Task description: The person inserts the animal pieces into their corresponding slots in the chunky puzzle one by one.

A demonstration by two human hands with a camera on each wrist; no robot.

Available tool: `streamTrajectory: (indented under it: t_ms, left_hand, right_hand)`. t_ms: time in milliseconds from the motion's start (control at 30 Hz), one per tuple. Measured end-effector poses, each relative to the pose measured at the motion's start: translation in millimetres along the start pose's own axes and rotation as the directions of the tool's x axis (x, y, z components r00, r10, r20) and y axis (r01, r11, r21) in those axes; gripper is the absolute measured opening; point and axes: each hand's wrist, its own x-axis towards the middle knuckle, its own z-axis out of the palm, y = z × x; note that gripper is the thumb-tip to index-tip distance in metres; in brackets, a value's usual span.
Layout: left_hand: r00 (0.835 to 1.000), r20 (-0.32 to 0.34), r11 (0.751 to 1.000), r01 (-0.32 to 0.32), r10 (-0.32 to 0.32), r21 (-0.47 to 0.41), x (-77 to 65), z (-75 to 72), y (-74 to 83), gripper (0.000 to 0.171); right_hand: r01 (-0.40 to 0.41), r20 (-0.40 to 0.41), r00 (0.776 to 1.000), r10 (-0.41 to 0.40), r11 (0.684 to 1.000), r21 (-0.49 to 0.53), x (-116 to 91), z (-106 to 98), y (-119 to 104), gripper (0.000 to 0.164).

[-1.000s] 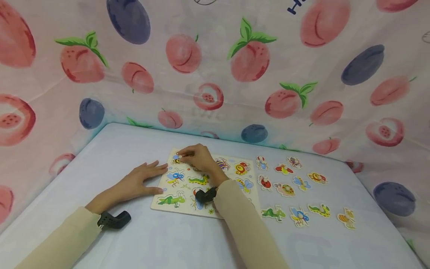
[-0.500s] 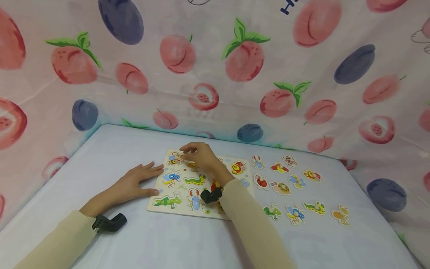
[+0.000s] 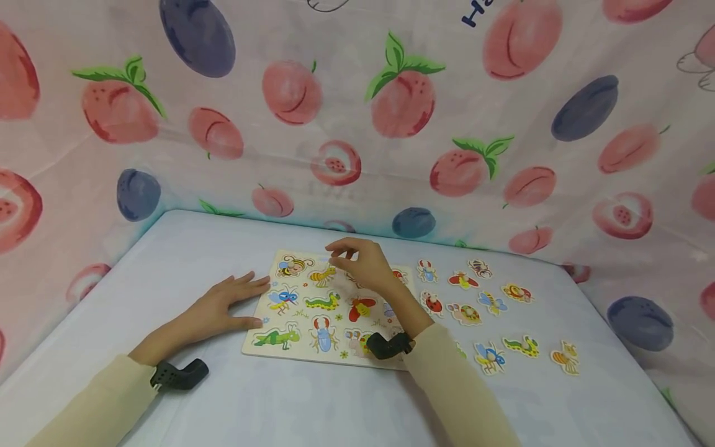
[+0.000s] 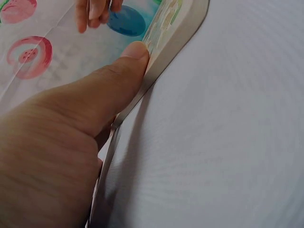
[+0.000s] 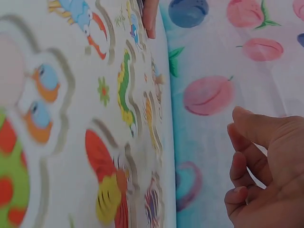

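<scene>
In the head view, a wooden insect puzzle board [image 3: 304, 353] lies flat on the table. A bee piece [image 3: 293, 267] sits at its top-left corner. My right hand [image 3: 363, 264] hovers above the board's upper part, near the ant picture [image 3: 322, 277]. Nothing is between its loosely bent fingers in the right wrist view, where the hand [image 5: 266, 166] is apart from the board. My left hand [image 3: 215, 307] rests at the board's left edge with fingers extended. In the left wrist view, its thumb [image 4: 109, 83] touches the board's side.
Several loose insect pieces lie right of the board, among them a ladybug [image 3: 432, 303], a snail [image 3: 466, 313], a mosquito [image 3: 490, 358], a caterpillar [image 3: 522, 346] and a striped ant [image 3: 566, 358]. A fruit-print cloth [image 3: 313, 149] hangs behind the white table [image 3: 268, 403].
My right hand has let go of the bee piece at the board's top-left corner and moved right. The left hand stays by the board's edge. The head view has shifted slightly.
</scene>
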Motion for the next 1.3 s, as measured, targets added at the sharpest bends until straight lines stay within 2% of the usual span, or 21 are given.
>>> streamTrajectory:
  t_ms: [167, 267, 400, 500, 633, 933, 1200, 1300]
  left_hand:
    - [1.000, -0.010, 1.000, -0.019, 0.019, 0.000, -2.7, -0.6, -0.3, 0.078]
    - [1.000, 0.001, 1.000, 0.002, -0.002, -0.003, -4.3, -1.8, -0.8, 0.079]
    - [1.000, 0.010, 1.000, 0.012, -0.012, -0.002, -5.1, -3.6, -1.7, 0.079]
    - [1.000, 0.003, 1.000, -0.016, 0.016, -0.004, -5.1, -4.6, -1.9, 0.078]
    - [0.999, -0.003, 0.999, -0.044, 0.043, -0.007, -4.4, -5.9, -1.3, 0.076]
    - [0.999, 0.003, 0.999, -0.032, 0.032, -0.002, -0.8, -6.0, -0.5, 0.077]
    - [0.999, 0.007, 0.999, -0.043, 0.043, -0.008, 1.2, -3.1, -2.7, 0.077]
    - [0.999, 0.009, 0.999, -0.043, 0.043, -0.005, 1.6, -2.9, -2.3, 0.077]
  right_hand:
    - [0.011, -0.035, 0.999, -0.011, 1.000, 0.009, -22.1, -20.6, 3.9, 0.017]
    - [-0.003, -0.052, 0.999, 0.005, 1.000, 0.027, -39.7, -33.7, -2.9, 0.016]
    - [-0.028, -0.080, 0.996, 0.030, 0.999, 0.031, -60.2, -47.0, 5.3, 0.021]
    - [-0.067, -0.094, 0.993, 0.067, 0.998, 0.005, -73.3, -54.3, 21.8, 0.026]
    - [-0.125, -0.105, 0.987, 0.124, 0.992, -0.004, -95.4, -65.9, 27.2, 0.027]
    - [-0.142, -0.178, 0.976, 0.127, 0.987, -0.072, -138.5, -98.8, 42.4, 0.027]
    - [-0.217, -0.219, 0.959, 0.182, 0.965, -0.148, -170.5, -119.2, 51.0, 0.026]
    - [-0.228, -0.242, 0.952, 0.189, 0.963, -0.144, -183.3, -127.8, 56.9, 0.028]
